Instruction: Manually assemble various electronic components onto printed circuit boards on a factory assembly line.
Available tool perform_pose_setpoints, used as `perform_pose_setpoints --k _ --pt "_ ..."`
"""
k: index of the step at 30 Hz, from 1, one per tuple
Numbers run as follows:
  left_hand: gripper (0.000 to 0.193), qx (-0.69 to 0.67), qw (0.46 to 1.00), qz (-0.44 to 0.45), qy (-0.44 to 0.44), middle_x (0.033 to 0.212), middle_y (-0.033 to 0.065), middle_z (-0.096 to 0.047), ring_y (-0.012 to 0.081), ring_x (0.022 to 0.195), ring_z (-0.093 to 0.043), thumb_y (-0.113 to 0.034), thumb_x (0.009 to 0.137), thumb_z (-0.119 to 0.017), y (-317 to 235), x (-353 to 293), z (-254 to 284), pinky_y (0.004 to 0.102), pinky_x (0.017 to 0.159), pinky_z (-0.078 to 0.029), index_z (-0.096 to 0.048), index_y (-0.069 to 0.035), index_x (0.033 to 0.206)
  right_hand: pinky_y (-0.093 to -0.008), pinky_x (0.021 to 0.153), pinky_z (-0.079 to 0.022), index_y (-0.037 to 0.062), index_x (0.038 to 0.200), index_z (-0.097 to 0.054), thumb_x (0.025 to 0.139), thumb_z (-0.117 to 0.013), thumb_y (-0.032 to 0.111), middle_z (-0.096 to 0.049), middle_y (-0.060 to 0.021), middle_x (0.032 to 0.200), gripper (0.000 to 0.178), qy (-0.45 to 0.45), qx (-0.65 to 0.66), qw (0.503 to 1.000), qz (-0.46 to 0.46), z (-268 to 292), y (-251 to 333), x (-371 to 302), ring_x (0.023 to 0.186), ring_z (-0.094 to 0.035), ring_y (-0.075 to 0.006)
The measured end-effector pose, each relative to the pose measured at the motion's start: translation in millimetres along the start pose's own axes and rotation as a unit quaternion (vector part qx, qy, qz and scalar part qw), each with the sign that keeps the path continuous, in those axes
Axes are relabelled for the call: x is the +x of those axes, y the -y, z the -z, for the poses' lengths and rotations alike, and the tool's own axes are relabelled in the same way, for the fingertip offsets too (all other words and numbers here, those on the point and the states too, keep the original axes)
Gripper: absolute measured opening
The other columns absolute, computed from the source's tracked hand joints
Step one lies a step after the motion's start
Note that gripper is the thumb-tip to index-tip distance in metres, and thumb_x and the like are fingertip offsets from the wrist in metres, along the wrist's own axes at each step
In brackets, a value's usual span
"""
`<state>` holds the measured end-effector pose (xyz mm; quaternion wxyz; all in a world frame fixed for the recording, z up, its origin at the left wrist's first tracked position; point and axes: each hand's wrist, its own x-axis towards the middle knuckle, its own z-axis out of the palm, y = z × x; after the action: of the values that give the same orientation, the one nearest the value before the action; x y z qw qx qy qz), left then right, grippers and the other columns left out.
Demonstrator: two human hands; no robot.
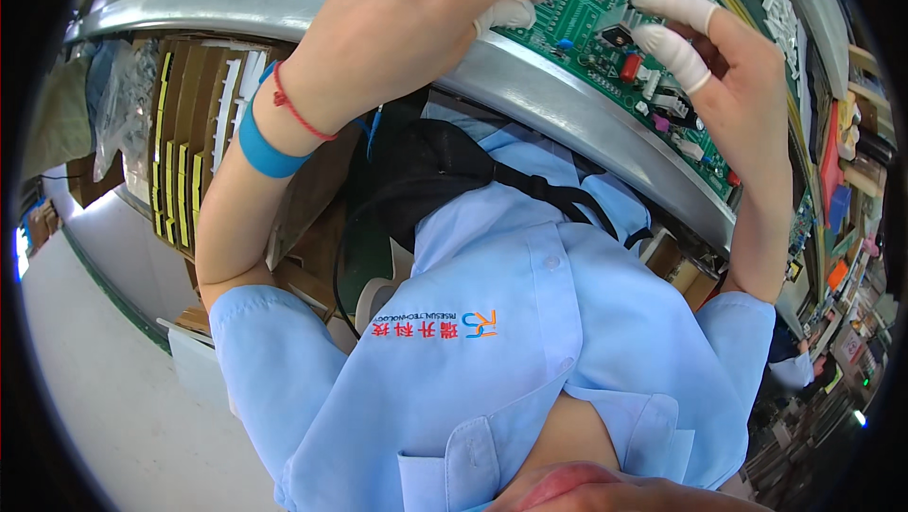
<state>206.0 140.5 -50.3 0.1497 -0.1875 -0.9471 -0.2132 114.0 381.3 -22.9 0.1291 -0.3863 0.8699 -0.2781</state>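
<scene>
A green circuit board [567,16] crowded with small parts lies at the top of the head view. My left hand [407,25] hangs over its left part, white finger cots on two fingers. Those fingertips are close together, and whatever may be between them is hidden. My right hand [738,68] is above the board's right part, thumb and forefinger in white cots with a gap between their tips. Just left of these tips a black component [617,35] stands on the board, beside a red capacitor [631,68]. I cannot tell whether the fingers touch it.
A shiny metal rail [605,124] runs along the board's near side. White parts [771,1] lie beyond the board. To the left stand stacked brown trays with yellow strips [175,172]. A blue wristband [270,148] circles my left wrist. Cluttered shelves [851,200] fill the right side.
</scene>
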Motion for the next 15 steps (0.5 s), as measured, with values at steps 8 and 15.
perform_pose_setpoints --k 8,15 --pt "0.012 0.054 0.996 0.000 0.069 0.116 0.0112 -0.053 0.0293 0.118 -0.047 -0.014 0.081 -0.067 -0.8 10.2 -12.9 0.0528 0.106 -0.022 -0.067 -0.010 0.092 -0.0210 0.068 -0.048 0.0047 0.106 -0.073 0.089 -0.071 0.016 -0.071 -0.0029 0.089 0.021 -0.100 0.072 0.992 -0.028 5.5 -48.4 -34.9 0.075 -0.061 -0.0081" --pt "0.013 0.090 0.992 -0.010 0.092 0.118 0.0097 -0.054 0.0284 0.118 -0.048 -0.013 0.080 -0.067 -5.4 16.7 -11.2 0.0514 0.105 -0.022 -0.066 -0.010 0.092 -0.0232 0.082 -0.047 0.0032 0.112 -0.070 0.092 -0.067 0.017 -0.071 -0.0047 0.103 0.025 -0.071 0.038 0.995 -0.057 18.9 -63.0 -47.2 0.091 -0.062 -0.0100"
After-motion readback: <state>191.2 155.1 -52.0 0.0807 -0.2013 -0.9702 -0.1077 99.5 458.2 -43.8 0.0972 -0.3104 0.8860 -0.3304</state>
